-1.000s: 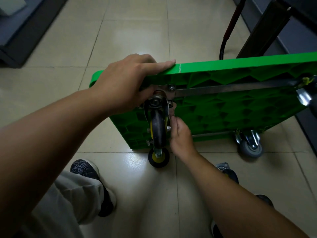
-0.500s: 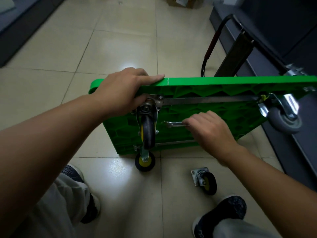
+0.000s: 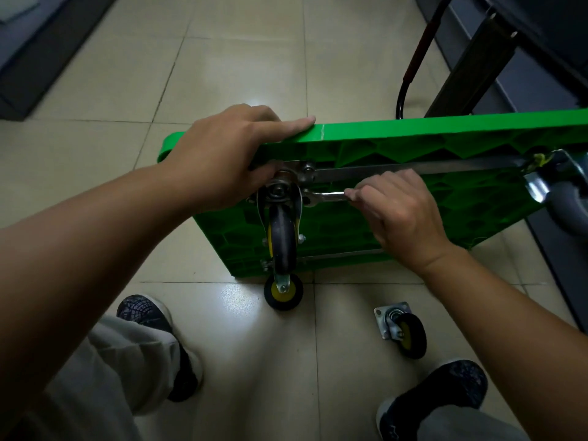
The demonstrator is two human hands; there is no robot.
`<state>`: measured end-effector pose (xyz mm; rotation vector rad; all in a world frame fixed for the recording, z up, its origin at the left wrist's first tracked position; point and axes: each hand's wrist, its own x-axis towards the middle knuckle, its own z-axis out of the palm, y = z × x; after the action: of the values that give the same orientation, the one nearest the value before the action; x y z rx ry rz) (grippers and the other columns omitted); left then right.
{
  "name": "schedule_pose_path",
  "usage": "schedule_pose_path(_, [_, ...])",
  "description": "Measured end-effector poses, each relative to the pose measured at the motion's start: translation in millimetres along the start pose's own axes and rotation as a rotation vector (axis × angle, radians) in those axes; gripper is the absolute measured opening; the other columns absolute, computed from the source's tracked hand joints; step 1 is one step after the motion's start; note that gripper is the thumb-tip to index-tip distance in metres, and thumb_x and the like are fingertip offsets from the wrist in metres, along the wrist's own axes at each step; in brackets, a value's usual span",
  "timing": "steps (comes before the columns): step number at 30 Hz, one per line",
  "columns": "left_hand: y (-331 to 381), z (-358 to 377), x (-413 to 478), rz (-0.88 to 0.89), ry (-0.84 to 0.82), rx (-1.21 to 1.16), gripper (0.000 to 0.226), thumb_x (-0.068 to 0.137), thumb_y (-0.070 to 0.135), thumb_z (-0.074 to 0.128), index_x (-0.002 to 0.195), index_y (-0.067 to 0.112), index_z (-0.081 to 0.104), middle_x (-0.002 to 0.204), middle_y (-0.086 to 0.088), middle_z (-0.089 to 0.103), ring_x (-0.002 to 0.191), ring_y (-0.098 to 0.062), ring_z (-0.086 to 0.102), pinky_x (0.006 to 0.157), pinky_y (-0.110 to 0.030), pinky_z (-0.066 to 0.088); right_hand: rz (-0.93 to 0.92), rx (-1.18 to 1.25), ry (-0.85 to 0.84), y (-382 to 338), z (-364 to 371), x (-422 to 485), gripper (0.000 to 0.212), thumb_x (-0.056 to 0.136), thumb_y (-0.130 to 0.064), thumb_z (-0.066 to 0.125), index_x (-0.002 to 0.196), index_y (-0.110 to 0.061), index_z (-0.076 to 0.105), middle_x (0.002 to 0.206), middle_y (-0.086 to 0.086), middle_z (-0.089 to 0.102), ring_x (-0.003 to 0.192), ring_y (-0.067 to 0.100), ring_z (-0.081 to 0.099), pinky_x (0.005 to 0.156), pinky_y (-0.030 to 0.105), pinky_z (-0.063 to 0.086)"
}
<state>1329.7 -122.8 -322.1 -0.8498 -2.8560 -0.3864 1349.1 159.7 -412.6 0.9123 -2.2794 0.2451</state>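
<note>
Hands apart: left hand [image 3: 222, 160] grips the green platform [image 3: 413, 132] top edge; right hand [image 3: 401, 218] clamps one wrench [image 3: 327, 196] at the upper caster [image 3: 283, 240]. Three casters [image 3: 283, 291] are mounted; one loose caster [image 3: 402, 329] lies on the floor [image 3: 222, 58], near right.

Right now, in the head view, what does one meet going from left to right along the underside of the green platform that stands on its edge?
Along the green platform: left hand → black-and-yellow caster → wrench → right hand → grey caster.

Fingers [image 3: 369, 194] of the right hand [image 3: 401, 218] hide the wrench [image 3: 327, 196] handle.
</note>
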Motion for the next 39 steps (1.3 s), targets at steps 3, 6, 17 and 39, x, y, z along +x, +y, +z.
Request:
schedule_pose_path(3, [0.5, 0.2, 0.6, -0.005, 0.008, 0.007, 0.068, 0.096, 0.023, 0.063, 0.154, 0.044, 0.033, 0.129, -0.004, 0.060, 0.112, -0.025, 0.053, 0.073, -0.036, 0.039, -0.007, -0.041, 0.045, 0.7, 5.2, 1.9, 0.020, 0.101, -0.013, 0.063, 0.082, -0.008, 0.069, 0.085, 0.010, 0.069, 0.067, 0.028, 0.057, 0.068, 0.037, 0.037])
schedule_pose_path(6, [1.5, 0.0, 0.6, -0.011, 0.008, 0.008, 0.068, 0.096, 0.023, 0.063, 0.154, 0.044, 0.034, 0.130, -0.003, 0.060, 0.113, -0.025, 0.053, 0.074, -0.036, 0.039, 0.032, -0.043, 0.065, 0.1, 13.3, -2.5, 0.018, 0.101, -0.012, 0.062, 0.085, -0.009, 0.068, 0.084, 0.010, 0.068, 0.068, 0.029, 0.057, 0.070, 0.038, 0.039])
schedule_pose_path(17, [0.3, 1.5, -0.2, -0.015, 0.011, 0.023, 0.069, 0.096, 0.023, 0.061, 0.155, 0.043, 0.032, 0.132, -0.003, 0.059, 0.115, -0.025, 0.052, 0.075, -0.037, 0.040, 0.947, 0.746, 0.089, -69.7, 71.1, -33.4, 0.012, 0.091, -0.008, 0.072, 0.088, -0.006, 0.061, 0.085, -0.007, 0.066, 0.082, 0.010, 0.064, 0.073, 0.034, 0.055])
schedule_pose_path(39, [1.9, -0.5, -2.1, 0.007, 0.030, 0.004, 0.066, 0.096, 0.026, 0.063, 0.153, 0.045, 0.036, 0.128, -0.002, 0.060, 0.112, -0.026, 0.054, 0.072, -0.036, 0.038, 0.292, 0.143, -0.268, -7.4, -34.5, -16.6, 0.009, 0.099, -0.017, 0.062, 0.100, -0.011, 0.068, 0.088, 0.007, 0.066, 0.077, 0.030, 0.060, 0.069, 0.041, 0.044])
